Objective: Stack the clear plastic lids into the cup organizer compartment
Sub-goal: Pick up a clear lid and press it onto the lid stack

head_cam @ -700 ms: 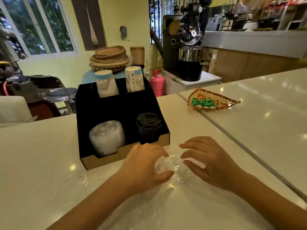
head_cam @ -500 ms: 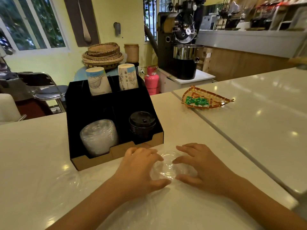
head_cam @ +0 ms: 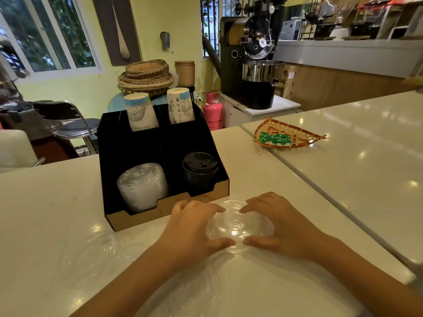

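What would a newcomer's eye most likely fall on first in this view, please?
Probably the two hands, left hand and right hand, cupped around a clear plastic lid on the white counter, front and centre. Just behind them stands the black cup organizer, with a stack of clear lids in its front left compartment, black lids in the front right, and two stacks of paper cups at the back.

no legible text (cup print blurred)
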